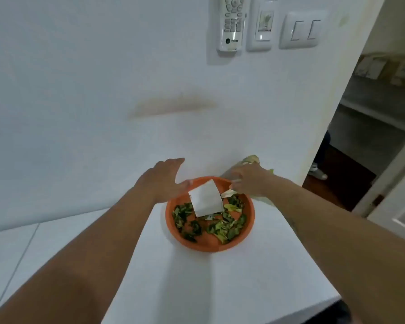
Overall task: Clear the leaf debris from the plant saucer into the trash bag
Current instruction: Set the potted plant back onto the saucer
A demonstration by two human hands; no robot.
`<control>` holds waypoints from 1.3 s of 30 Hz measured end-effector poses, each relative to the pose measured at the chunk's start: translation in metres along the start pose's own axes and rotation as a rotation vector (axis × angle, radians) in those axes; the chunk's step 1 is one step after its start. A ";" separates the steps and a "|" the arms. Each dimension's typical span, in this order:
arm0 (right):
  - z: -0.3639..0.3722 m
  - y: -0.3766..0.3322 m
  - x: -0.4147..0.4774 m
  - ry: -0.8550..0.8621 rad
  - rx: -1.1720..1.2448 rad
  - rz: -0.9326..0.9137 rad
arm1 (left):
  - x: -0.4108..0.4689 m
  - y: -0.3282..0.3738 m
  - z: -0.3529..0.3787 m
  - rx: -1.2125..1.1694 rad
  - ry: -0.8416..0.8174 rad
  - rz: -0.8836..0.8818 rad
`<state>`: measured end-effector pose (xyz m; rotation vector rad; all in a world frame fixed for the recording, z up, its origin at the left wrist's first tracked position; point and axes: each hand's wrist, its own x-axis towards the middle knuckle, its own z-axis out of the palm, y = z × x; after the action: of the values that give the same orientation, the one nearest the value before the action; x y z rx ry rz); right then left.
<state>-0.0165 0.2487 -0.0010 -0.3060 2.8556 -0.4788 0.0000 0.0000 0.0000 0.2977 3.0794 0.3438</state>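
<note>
A white table (220, 284) stood against a white wall (80, 78), a doorway (365, 136) opening at right. The orange saucer (248, 232) of leaf debris (222, 226) sat near the far edge, a white card (206, 198) tilted inside. The left hand (164, 178) lay open, touching the rim. The right hand (248, 178) blurred; its grip could not be told. Something greenish behind it stayed mostly hidden.

White wall (80, 78), switch plates (299, 30), open doorway (360, 141).

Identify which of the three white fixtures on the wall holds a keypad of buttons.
The leftmost one, the white remote control in its holder; the other two are flat switch plates.
</note>
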 end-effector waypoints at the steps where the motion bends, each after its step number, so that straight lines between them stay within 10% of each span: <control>1: 0.009 0.002 0.001 -0.025 0.007 -0.015 | 0.002 0.003 0.006 -0.005 -0.029 -0.004; 18: 0.090 0.043 0.033 -0.195 0.689 0.073 | 0.027 0.016 0.077 -0.283 -0.173 -0.144; 39: 0.113 0.029 0.036 -0.093 0.918 0.202 | 0.055 -0.008 0.084 -0.372 -0.169 0.021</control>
<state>-0.0263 0.2337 -0.1217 0.1263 2.2278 -1.5597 -0.0515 0.0208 -0.0845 0.3249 2.7747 0.8294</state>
